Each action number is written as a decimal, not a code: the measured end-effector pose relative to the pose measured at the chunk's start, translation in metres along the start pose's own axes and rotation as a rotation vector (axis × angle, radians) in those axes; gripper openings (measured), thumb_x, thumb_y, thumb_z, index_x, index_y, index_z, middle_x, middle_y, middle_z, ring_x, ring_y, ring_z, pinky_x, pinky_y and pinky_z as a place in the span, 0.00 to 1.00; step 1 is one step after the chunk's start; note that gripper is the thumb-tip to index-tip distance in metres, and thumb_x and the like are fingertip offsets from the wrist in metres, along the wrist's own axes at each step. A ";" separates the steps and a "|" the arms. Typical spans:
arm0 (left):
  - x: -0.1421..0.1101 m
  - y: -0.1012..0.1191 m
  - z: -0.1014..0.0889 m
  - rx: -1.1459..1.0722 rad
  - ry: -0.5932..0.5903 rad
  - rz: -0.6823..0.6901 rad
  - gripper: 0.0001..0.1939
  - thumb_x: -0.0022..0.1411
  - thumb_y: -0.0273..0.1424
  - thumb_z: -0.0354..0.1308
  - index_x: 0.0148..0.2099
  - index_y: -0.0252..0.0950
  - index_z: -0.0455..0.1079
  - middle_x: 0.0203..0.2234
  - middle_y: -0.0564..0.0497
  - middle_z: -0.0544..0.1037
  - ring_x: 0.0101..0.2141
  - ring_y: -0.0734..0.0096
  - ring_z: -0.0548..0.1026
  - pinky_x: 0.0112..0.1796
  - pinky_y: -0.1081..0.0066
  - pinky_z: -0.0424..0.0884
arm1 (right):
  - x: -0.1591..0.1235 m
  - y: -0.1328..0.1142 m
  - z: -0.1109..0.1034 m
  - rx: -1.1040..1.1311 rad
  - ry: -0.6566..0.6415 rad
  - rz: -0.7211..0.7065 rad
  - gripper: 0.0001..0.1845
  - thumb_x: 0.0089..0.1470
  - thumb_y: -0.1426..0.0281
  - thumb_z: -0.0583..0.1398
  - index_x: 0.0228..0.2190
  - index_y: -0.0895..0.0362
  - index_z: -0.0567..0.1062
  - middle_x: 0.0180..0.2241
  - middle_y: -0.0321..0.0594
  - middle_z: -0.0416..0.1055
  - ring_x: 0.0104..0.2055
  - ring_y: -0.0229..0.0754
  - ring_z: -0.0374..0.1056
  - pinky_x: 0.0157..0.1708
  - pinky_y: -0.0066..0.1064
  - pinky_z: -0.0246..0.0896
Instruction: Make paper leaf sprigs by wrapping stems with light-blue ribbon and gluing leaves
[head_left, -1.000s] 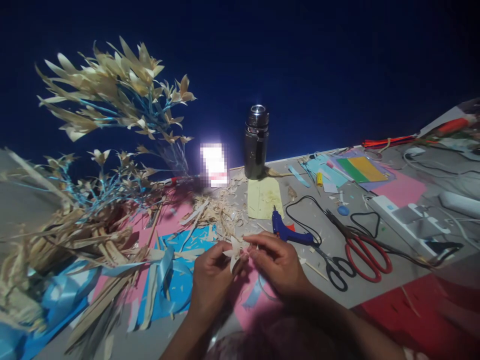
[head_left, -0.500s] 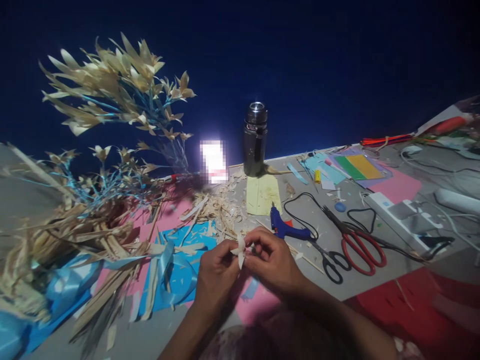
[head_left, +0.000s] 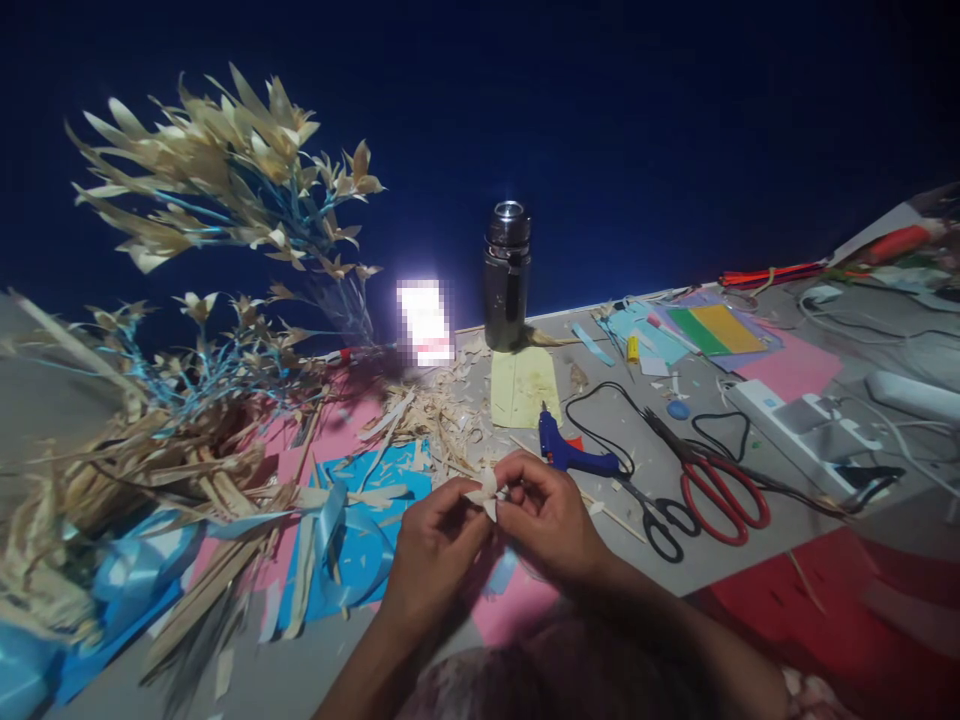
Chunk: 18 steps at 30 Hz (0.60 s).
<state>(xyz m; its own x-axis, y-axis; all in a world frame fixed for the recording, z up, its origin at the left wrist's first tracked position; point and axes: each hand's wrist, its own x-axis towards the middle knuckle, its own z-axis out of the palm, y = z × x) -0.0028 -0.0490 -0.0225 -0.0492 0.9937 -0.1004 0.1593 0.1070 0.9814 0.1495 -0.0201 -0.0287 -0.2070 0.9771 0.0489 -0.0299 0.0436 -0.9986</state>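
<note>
A small cream flower (head_left: 486, 496) with pointed petals, like dried husk, is pinched between my two hands at the lower middle. My left hand (head_left: 439, 530) is closed, with thumb and forefinger at the petals. On the other side my right hand (head_left: 546, 515) is closed round the flower's base; its curled fingers hide most of that part. Just beyond the right hand lies a blue glue gun (head_left: 574, 450) with its nozzle pointing away. Black-handled scissors (head_left: 664, 525) and larger red-handled scissors (head_left: 724, 500) lie to the right.
A dark flask (head_left: 507, 280) stands behind yellow paper (head_left: 525, 388). Cream flowers on blue stems (head_left: 225, 180) rise at the left, above dried husks (head_left: 112, 480) and blue ribbon (head_left: 345, 540). A white power strip (head_left: 802, 440) with cords lies at the right.
The flower has turned between my fingers, its petals now tilted more sideways. Both hands stay close together in nearly the same place. The view has shifted slightly.
</note>
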 end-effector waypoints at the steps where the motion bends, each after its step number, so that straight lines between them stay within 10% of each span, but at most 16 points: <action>1: 0.000 0.001 0.000 -0.023 -0.003 -0.005 0.04 0.56 0.30 0.63 0.35 0.37 0.78 0.20 0.55 0.77 0.21 0.70 0.73 0.27 0.72 0.67 | 0.000 0.000 0.000 0.012 0.004 0.014 0.05 0.44 0.74 0.63 0.28 0.54 0.75 0.30 0.33 0.65 0.28 0.36 0.57 0.27 0.27 0.54; 18: -0.002 -0.005 -0.003 -0.064 0.133 0.030 0.10 0.55 0.30 0.65 0.23 0.37 0.75 0.18 0.54 0.74 0.22 0.71 0.69 0.27 0.72 0.65 | -0.004 -0.002 -0.006 -0.007 -0.037 0.013 0.04 0.49 0.71 0.65 0.31 0.55 0.79 0.29 0.34 0.66 0.26 0.35 0.56 0.25 0.27 0.51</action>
<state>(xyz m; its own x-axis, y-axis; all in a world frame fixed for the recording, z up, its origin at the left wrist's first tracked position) -0.0059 -0.0512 -0.0265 -0.1766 0.9829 -0.0520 0.0995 0.0704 0.9925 0.1565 -0.0229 -0.0275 -0.2433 0.9692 0.0369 -0.0205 0.0329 -0.9992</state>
